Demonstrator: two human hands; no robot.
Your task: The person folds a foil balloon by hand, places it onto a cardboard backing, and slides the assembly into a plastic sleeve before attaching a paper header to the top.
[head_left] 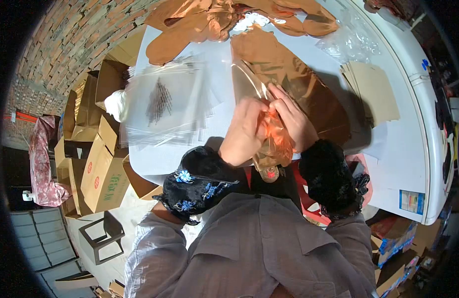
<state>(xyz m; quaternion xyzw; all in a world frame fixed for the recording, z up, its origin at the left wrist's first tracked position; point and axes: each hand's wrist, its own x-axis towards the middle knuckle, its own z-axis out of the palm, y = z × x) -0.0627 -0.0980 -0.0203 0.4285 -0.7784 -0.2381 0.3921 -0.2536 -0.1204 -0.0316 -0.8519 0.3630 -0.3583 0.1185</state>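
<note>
My left hand point(244, 130) is closed on a crumpled, shiny orange foil piece point(276, 134) near the table's front edge. On its right, my right hand point(294, 119) grips the same foil, fingers bent close to the left ones. Clear plastic film point(247, 79) runs up from between the hands. Beneath and behind them a large copper-coloured foil sheet point(299, 79) lies on the white table point(217, 74). The foil's lower end hangs at the table edge, above my lap.
A stack of clear plastic bags point(165, 104) lies left, more copper foil point(190, 30) at the back. Beige sheets point(371, 92) and crumpled clear plastic point(353, 42) are on the right. Open cardboard boxes point(103, 169) and a dark stool point(103, 238) stand left of the table.
</note>
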